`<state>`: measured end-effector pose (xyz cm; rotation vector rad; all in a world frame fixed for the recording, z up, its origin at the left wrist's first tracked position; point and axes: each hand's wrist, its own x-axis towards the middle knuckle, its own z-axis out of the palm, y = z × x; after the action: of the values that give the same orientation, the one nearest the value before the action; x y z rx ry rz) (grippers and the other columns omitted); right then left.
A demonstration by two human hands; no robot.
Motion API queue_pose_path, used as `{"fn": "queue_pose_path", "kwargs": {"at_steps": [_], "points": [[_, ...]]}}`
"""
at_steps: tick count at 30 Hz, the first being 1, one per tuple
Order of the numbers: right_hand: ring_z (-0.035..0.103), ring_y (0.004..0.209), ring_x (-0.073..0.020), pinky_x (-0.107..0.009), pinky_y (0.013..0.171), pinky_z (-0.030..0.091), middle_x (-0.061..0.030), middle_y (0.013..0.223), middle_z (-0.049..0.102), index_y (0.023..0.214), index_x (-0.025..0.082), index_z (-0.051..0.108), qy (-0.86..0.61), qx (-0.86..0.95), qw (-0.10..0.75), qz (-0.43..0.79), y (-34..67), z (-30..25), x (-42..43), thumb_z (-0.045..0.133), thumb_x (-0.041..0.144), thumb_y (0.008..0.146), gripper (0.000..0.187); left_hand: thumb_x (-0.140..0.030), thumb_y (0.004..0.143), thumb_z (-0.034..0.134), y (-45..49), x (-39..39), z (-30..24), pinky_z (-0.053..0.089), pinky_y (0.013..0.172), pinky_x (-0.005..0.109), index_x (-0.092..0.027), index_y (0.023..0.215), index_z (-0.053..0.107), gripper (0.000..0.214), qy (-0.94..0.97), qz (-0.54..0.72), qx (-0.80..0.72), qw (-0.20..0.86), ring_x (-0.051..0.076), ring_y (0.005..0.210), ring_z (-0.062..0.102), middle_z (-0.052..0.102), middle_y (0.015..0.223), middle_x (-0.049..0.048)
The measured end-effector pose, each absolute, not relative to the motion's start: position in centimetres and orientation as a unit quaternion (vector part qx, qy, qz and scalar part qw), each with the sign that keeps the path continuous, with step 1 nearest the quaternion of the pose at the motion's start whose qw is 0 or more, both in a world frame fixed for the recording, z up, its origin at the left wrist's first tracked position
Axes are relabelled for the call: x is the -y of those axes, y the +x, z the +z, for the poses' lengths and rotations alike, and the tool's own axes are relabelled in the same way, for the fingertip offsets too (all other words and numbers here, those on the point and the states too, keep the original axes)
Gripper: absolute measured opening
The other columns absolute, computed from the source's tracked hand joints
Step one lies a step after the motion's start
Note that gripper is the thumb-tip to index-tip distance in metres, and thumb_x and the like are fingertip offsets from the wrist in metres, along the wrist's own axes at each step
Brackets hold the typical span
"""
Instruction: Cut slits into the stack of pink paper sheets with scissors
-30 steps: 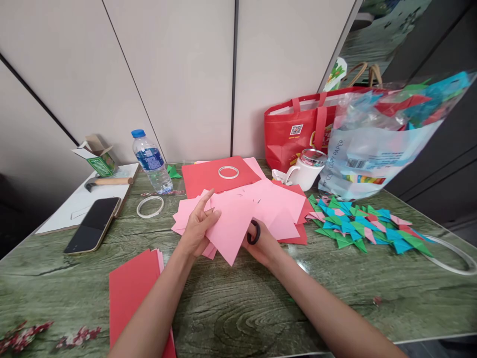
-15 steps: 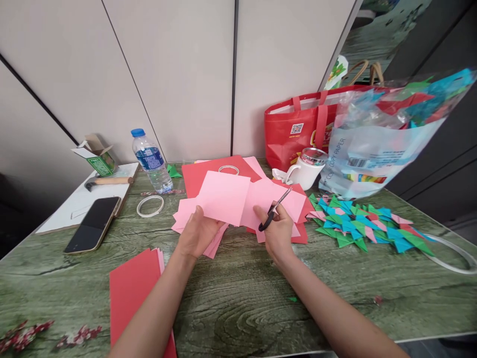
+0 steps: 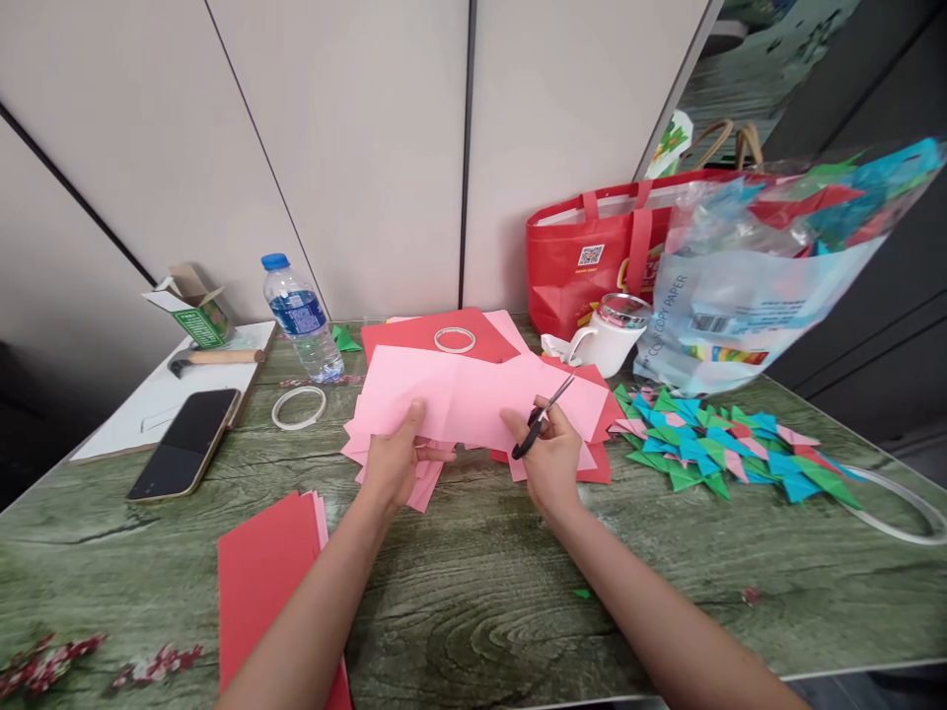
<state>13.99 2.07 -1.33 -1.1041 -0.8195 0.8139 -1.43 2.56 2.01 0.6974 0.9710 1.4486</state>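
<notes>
My left hand point(image 3: 396, 463) grips pink paper point(image 3: 414, 380) at its near edge, thumb on top and other fingers underneath. A faint crease crosses this paper. My right hand point(image 3: 553, 456) is closed around small scissors point(image 3: 529, 434) with black handles, the blades pointing up and away to the right. Its thumb also rests at the pink paper's right part. Whether the scissors' blades are fully together is too small to tell. Beneath lie more pink pieces point(image 3: 425, 488) and red sheets point(image 3: 599, 465).
Farther back are a tape roll point(image 3: 454, 340), a water bottle point(image 3: 300, 320), a white mug point(image 3: 611, 340) and a red bag point(image 3: 562, 261). Folded paper triangles point(image 3: 710, 444) lie at right. At left are a phone point(image 3: 184, 444), a hammer point(image 3: 222, 359) and a red paper stack point(image 3: 266, 582).
The pink paper's left part has swung down and left, opening out flatter along the crease. My left hand has shifted slightly right with its fingers spread underneath. My right hand has barely moved.
</notes>
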Motion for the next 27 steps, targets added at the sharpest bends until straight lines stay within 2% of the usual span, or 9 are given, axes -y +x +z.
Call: {"fn": "queue_pose_path", "kwargs": {"at_steps": [3,5,7,9,11,12,16,23,27], "points": [[0.050,0.068,-0.0102,-0.022,0.062,0.041,0.0014,0.074,0.051,0.094,0.018,0.054,-0.478,0.373,0.709,0.359,13.9,-1.0,-2.0,0.068,0.030,0.065,0.035,-0.027,0.069,0.062,-1.6,-2.7,2.1,0.055,0.063,0.041,-0.020,0.102,0.055,0.035,0.270,0.644,-0.377,0.609,0.017,0.070,0.063,0.065,0.091,0.0033],[0.052,0.068,-0.0104,-0.023,0.063,0.041,0.0014,0.073,0.053,0.094,0.018,0.054,-0.447,0.416,0.682,0.402,13.8,-0.8,-1.7,0.066,0.030,0.067,0.033,-0.029,0.072,0.060,-1.8,-2.8,2.1,0.052,0.071,0.047,-0.020,0.107,0.052,0.037,0.253,0.665,-0.342,0.614,0.022,0.081,0.063,0.065,0.096,0.0056],[0.052,0.062,-0.0101,-0.024,0.060,0.041,0.0020,0.068,0.054,0.092,0.017,0.054,-0.386,0.491,0.590,0.512,13.5,-0.5,-1.2,0.067,0.030,0.066,0.032,-0.031,0.074,0.057,-1.8,-2.9,2.2,0.049,0.078,0.048,-0.018,0.109,0.052,0.038,0.238,0.681,-0.316,0.616,0.023,0.087,0.062,0.065,0.097,0.0083],[0.053,0.063,-0.0111,-0.025,0.061,0.043,0.0006,0.070,0.057,0.092,0.017,0.055,-0.297,0.550,0.444,0.642,12.9,-0.2,-0.4,0.071,0.029,0.061,0.037,-0.033,0.075,0.055,-1.7,-2.9,2.4,0.047,0.082,0.046,-0.015,0.108,0.053,0.038,0.224,0.690,-0.301,0.619,0.024,0.089,0.061,0.066,0.096,0.0103],[0.055,0.064,-0.0121,-0.026,0.061,0.044,0.0001,0.074,0.058,0.090,0.018,0.053,-0.246,0.549,0.366,0.710,12.2,0.0,0.4,0.076,0.026,0.054,0.044,-0.034,0.076,0.054,-1.5,-2.8,2.6,0.045,0.084,0.047,-0.014,0.106,0.054,0.037,0.217,0.700,-0.289,0.616,0.024,0.089,0.061,0.066,0.095,0.0106],[0.055,0.067,-0.0127,-0.026,0.062,0.044,-0.0005,0.076,0.058,0.087,0.018,0.054,-0.238,0.549,0.353,0.719,11.9,0.0,0.7,0.076,0.025,0.053,0.041,-0.034,0.076,0.054,-1.4,-2.6,2.7,0.045,0.084,0.048,-0.014,0.106,0.055,0.036,0.216,0.704,-0.286,0.613,0.024,0.088,0.062,0.067,0.093,0.0103],[0.053,0.067,-0.0121,-0.025,0.062,0.042,-0.0014,0.074,0.057,0.082,0.015,0.055,-0.247,0.556,0.356,0.709,11.2,-0.1,1.3,0.073,0.029,0.059,0.032,-0.033,0.077,0.053,-0.7,-2.1,3.1,0.047,0.080,0.048,-0.014,0.103,0.056,0.033,0.214,0.698,-0.295,0.616,0.025,0.084,0.063,0.068,0.085,0.0098],[0.044,0.056,-0.0092,-0.022,0.052,0.035,0.0022,0.064,0.050,0.081,0.014,0.055,-0.277,0.560,0.372,0.687,11.5,0.0,0.9,0.074,0.039,0.054,0.042,-0.035,0.074,0.056,0.3,-1.2,3.2,0.052,0.070,0.039,-0.014,0.106,0.052,0.038,0.235,0.680,-0.310,0.621,0.024,0.077,0.064,0.068,0.086,0.0113],[0.043,0.055,-0.0091,-0.022,0.052,0.035,0.0032,0.062,0.048,0.081,0.015,0.052,-0.283,0.557,0.395,0.674,11.5,0.3,0.9,0.072,0.044,0.055,0.044,-0.041,0.069,0.059,0.7,-1.0,2.9,0.053,0.063,0.036,-0.011,0.100,0.053,0.043,0.240,0.647,-0.351,0.633,0.025,0.072,0.065,0.068,0.080,0.0125]]}}
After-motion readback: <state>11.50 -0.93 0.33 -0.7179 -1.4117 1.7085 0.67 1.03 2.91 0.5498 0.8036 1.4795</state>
